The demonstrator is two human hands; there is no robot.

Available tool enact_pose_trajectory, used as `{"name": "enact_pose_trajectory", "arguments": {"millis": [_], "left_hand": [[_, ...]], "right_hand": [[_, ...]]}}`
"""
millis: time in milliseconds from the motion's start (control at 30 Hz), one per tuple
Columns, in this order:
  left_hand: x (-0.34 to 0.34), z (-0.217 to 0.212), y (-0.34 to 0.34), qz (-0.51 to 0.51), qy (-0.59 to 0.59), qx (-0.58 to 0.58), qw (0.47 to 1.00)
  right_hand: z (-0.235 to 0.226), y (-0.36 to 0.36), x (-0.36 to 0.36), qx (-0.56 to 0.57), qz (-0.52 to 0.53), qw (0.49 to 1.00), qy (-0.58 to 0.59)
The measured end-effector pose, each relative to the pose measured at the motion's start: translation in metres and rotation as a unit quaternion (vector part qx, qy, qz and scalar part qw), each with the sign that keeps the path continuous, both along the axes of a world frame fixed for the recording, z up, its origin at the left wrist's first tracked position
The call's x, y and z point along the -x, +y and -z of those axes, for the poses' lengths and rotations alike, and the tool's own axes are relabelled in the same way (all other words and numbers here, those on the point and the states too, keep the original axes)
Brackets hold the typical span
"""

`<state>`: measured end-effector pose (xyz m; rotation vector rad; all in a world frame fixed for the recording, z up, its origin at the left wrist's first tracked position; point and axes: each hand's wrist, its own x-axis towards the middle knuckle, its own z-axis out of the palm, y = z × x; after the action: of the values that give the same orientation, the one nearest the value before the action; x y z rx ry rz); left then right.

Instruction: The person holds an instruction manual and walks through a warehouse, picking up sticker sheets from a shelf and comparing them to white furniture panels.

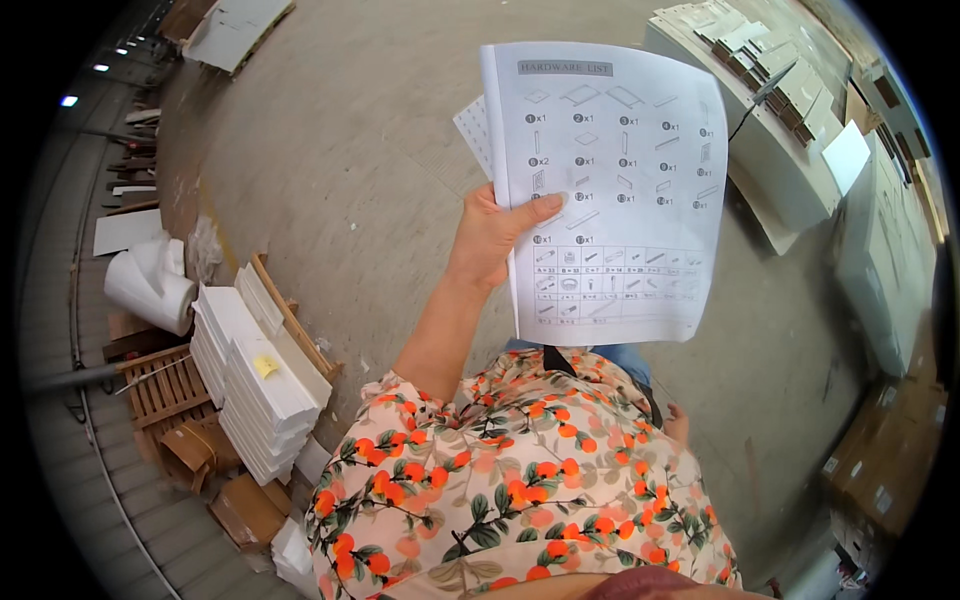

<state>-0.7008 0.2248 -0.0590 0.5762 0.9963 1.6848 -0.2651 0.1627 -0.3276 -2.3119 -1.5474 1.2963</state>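
Note:
My left hand (495, 232) is closed on the left edge of a white paper instruction booklet (625, 215), its thumb pressed on the front page. Small line drawings of panels fill the upper part of that page, and a grid of small fittings lies below them. Behind the booklet's left edge, the corner of another printed sheet (474, 135) sticks out. My right hand (677, 424) hangs low beside my body, mostly hidden by my flowered blouse. Its few visible fingertips are loosely apart, with nothing seen in them.
Stacked white panels (255, 375) stand at the left near a wooden pallet (165, 395), cardboard boxes (245, 510) and a white plastic-wrapped roll (150, 285). To the right are a long pale stack (745, 120) topped with boards and brown cartons (890, 460). Concrete floor (350, 130) lies between.

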Motion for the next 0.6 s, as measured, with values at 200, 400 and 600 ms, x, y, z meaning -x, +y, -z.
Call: {"name": "enact_pose_trajectory", "arguments": {"millis": [200, 400, 600], "left_hand": [[-0.015, 0.003, 0.013, 0.002, -0.012, -0.002, 1.000], [-0.006, -0.006, 0.003, -0.021, -0.017, -0.020, 0.999], [-0.009, -0.017, 0.006, -0.023, -0.004, -0.014, 1.000]], "right_hand": [[0.012, -0.019, -0.042, 0.029, -0.006, 0.999, -0.030], [0.027, -0.026, -0.067, 0.066, 0.000, 0.995, -0.069], [0.007, 0.015, -0.074, -0.022, 0.027, 0.996, -0.078]]}}
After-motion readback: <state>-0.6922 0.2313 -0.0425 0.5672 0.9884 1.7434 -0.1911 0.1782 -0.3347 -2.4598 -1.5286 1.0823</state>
